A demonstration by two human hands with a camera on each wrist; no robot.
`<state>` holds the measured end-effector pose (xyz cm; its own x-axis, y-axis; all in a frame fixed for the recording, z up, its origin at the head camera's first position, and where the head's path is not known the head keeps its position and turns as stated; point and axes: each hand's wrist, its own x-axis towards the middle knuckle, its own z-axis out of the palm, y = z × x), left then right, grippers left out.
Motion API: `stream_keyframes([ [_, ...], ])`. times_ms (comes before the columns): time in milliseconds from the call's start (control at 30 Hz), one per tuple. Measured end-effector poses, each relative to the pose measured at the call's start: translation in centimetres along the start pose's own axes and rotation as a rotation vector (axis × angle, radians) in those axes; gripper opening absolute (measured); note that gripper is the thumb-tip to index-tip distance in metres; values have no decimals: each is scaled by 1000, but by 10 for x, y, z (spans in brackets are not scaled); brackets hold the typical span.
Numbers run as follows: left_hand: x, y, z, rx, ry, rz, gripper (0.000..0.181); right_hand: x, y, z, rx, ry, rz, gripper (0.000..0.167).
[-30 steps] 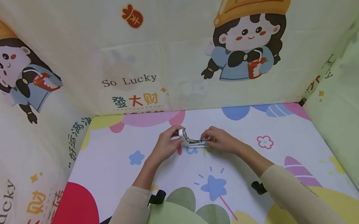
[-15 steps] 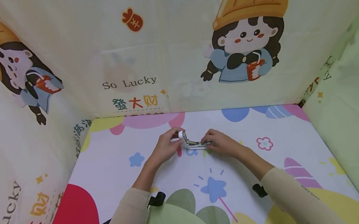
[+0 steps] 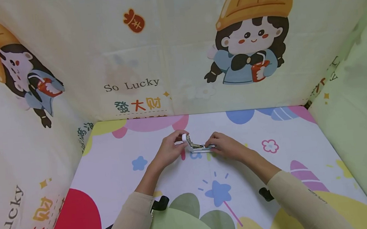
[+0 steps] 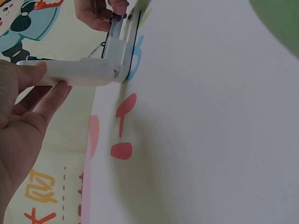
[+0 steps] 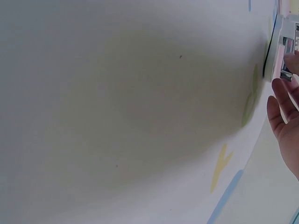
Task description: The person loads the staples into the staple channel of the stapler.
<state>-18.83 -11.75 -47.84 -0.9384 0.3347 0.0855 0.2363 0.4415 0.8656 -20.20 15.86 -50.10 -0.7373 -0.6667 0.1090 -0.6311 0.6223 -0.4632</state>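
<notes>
Here, your left grip (image 3: 171,149) pinches the raised top (image 4: 77,73) of the white stapler (image 3: 201,150); at its other end, your right grip (image 3: 226,146) seems curled round it.

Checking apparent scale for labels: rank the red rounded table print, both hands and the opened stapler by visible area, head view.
1. Red rounded table print
2. Left hand and right hand: too alike to rank
3. Opened stapler, partly covered
</notes>
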Motion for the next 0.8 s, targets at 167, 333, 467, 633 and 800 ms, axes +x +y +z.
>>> stream_keyframes([
  [167,0,-1,0,-7,-1,-1,38,0,0,1,7,-15,34,23],
  [333,0,0,0,-9,-1,-4,37,-3,2,2,57,-10,80,24],
  [467,1,0,0,-8,-2,-12,37,-6,3,4,98,13,115,26],
  [633,1,-1,1,-4,-1,-15,37,-9,6,7,117,59,122,30],
  [800,1,-2,1,-2,0,-11,38,-12,9,10,122,119,106,39],
])
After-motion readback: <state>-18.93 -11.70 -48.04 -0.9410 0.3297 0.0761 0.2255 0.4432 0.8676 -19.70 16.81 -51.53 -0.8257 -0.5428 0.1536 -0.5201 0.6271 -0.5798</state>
